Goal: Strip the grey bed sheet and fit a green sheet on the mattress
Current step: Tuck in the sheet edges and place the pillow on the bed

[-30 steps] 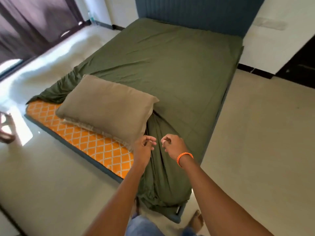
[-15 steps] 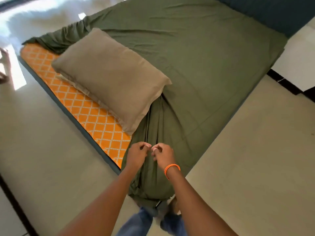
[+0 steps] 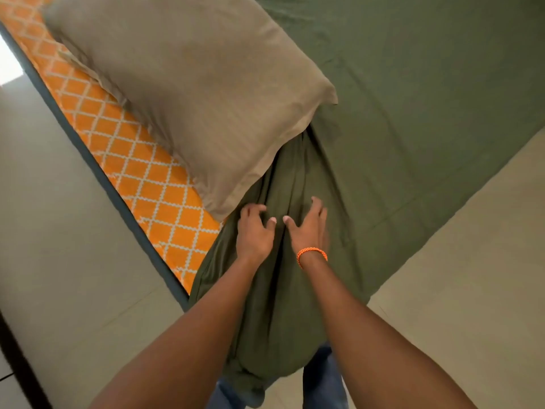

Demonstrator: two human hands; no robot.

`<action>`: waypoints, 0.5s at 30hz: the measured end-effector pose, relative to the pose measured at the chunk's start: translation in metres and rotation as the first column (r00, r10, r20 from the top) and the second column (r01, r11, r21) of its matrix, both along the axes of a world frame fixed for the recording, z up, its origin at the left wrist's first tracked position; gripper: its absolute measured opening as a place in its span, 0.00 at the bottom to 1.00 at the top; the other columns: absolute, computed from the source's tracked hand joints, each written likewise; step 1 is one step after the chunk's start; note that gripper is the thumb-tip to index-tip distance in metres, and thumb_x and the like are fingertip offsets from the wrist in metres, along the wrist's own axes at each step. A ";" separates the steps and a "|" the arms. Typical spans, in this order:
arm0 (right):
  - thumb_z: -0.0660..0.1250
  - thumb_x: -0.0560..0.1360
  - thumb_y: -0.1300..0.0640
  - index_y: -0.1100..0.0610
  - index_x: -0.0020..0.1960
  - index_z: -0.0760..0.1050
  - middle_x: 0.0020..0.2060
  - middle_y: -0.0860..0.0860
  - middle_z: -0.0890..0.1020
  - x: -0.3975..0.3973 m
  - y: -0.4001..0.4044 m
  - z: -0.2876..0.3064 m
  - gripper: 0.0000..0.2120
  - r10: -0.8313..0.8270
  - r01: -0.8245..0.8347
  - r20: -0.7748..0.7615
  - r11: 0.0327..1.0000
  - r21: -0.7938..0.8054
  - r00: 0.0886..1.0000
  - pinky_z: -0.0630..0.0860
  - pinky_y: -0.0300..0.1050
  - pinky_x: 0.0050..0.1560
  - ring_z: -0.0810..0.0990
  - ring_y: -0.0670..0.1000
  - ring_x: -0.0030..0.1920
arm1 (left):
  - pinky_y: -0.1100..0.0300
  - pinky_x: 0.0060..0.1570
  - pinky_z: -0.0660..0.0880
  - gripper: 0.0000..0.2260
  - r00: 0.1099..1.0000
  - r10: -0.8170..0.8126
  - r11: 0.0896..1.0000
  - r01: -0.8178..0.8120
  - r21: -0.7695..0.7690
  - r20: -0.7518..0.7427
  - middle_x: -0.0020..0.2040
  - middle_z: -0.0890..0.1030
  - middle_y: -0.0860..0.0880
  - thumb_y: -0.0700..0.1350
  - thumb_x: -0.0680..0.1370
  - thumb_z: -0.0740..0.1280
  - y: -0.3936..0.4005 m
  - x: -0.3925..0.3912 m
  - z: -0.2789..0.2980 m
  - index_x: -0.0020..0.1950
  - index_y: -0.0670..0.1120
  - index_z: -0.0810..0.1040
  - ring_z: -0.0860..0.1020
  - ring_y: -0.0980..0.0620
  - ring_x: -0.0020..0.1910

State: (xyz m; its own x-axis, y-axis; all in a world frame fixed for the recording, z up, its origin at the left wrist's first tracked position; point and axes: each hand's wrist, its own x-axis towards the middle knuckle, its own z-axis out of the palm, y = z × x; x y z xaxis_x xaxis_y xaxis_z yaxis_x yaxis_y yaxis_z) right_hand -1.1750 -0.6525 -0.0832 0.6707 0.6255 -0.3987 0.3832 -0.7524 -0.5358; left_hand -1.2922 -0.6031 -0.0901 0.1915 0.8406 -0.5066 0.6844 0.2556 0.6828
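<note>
Both hands' (image 3: 255,231) fingertips sink into green sheet (image 3: 413,98).

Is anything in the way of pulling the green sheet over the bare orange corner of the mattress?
Yes. The tan pillow lies across the green sheet and the uncovered orange mattress, just beyond both hands, pinning the bunched fabric.

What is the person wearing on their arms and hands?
Both forearms are bare, with no sleeves showing. The right hand has an orange braided bracelet around its wrist. The left hand wears nothing: no ring, watch or glove.
</note>
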 end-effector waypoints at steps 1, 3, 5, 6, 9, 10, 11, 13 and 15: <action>0.72 0.77 0.45 0.52 0.75 0.62 0.69 0.55 0.74 0.004 0.005 -0.010 0.33 0.003 -0.002 0.012 0.999 -0.041 1.000 0.77 0.55 0.53 0.79 0.61 0.61 | 0.45 0.68 0.71 0.18 0.999 0.029 0.999 -0.029 -0.017 -0.026 0.73 0.72 0.48 0.53 0.83 0.68 0.005 0.007 -0.009 0.71 0.49 0.74 0.70 0.45 0.72; 0.69 0.79 0.46 0.53 0.73 0.65 0.62 0.59 0.79 0.006 0.013 -0.031 0.27 0.048 -0.050 -0.029 0.995 -0.091 0.998 0.75 0.54 0.52 0.79 0.64 0.60 | 0.36 0.70 0.64 0.23 0.992 0.093 0.993 -0.099 -0.067 -0.082 0.75 0.70 0.49 0.60 0.82 0.65 0.013 0.019 -0.018 0.75 0.52 0.70 0.65 0.44 0.76; 0.67 0.79 0.55 0.52 0.71 0.69 0.55 0.62 0.82 -0.005 0.018 -0.042 0.21 0.116 -0.120 -0.074 0.991 -0.056 0.991 0.76 0.55 0.49 0.80 0.66 0.56 | 0.34 0.71 0.60 0.25 0.977 0.196 0.975 -0.204 -0.087 -0.089 0.73 0.73 0.51 0.65 0.81 0.64 0.019 0.024 -0.023 0.74 0.55 0.71 0.65 0.46 0.77; 0.66 0.78 0.59 0.51 0.68 0.71 0.51 0.61 0.84 -0.015 0.020 -0.048 0.19 0.133 -0.135 -0.079 0.991 -0.012 0.988 0.77 0.56 0.46 0.80 0.66 0.52 | 0.35 0.71 0.60 0.27 0.967 0.242 0.964 -0.249 -0.089 -0.086 0.72 0.76 0.52 0.67 0.79 0.65 0.021 0.024 -0.025 0.73 0.55 0.71 0.67 0.46 0.76; 0.63 0.75 0.63 0.51 0.52 0.76 0.37 0.52 0.83 -0.040 0.020 -0.054 0.10 0.109 -0.086 -0.153 0.985 0.148 0.982 0.78 0.58 0.38 0.80 0.59 0.39 | 0.37 0.71 0.68 0.39 0.960 0.258 0.959 -0.268 -0.089 -0.111 0.69 0.80 0.53 0.74 0.70 0.67 0.032 0.013 -0.028 0.75 0.55 0.70 0.75 0.46 0.71; 0.63 0.74 0.65 0.51 0.49 0.76 0.36 0.49 0.83 -0.042 0.018 -0.055 0.10 0.120 -0.083 -0.193 0.978 0.189 0.974 0.78 0.57 0.37 0.80 0.56 0.37 | 0.40 0.69 0.72 0.41 0.964 0.238 0.965 -0.249 -0.088 -0.121 0.68 0.80 0.52 0.75 0.68 0.68 0.035 0.008 -0.028 0.75 0.55 0.71 0.78 0.46 0.68; 0.62 0.73 0.67 0.52 0.48 0.77 0.36 0.48 0.83 -0.041 0.018 -0.054 0.11 0.151 -0.100 -0.221 0.969 0.224 0.964 0.79 0.54 0.38 0.80 0.53 0.36 | 0.42 0.67 0.74 0.40 0.967 0.214 0.970 -0.227 -0.087 -0.139 0.68 0.81 0.51 0.74 0.68 0.69 0.038 0.004 -0.026 0.74 0.54 0.72 0.79 0.45 0.67; 0.63 0.71 0.68 0.54 0.47 0.79 0.36 0.47 0.83 -0.034 0.015 -0.053 0.13 0.232 -0.163 -0.244 0.948 0.274 0.941 0.78 0.50 0.40 0.80 0.50 0.37 | 0.44 0.67 0.73 0.34 0.963 0.150 0.982 -0.171 -0.076 -0.225 0.67 0.82 0.47 0.71 0.72 0.70 0.041 0.002 -0.023 0.72 0.53 0.76 0.79 0.41 0.67; 0.64 0.70 0.69 0.55 0.44 0.79 0.34 0.48 0.82 -0.027 0.012 -0.051 0.11 0.282 -0.198 -0.275 0.934 0.297 0.919 0.77 0.50 0.41 0.78 0.47 0.35 | 0.41 0.65 0.69 0.23 0.948 0.066 0.994 -0.089 -0.059 -0.310 0.59 0.84 0.45 0.68 0.76 0.68 0.040 0.000 -0.021 0.60 0.53 0.81 0.79 0.38 0.63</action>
State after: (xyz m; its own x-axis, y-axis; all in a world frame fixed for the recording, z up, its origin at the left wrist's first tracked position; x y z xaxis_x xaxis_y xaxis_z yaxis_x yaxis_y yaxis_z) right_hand -1.2020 -0.6406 -0.1344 0.3567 0.8607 -0.3634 0.3184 -0.4777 -0.8188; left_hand -1.2918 -0.5626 -0.1115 -0.0474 0.8063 -0.5897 0.8343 0.3566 0.4205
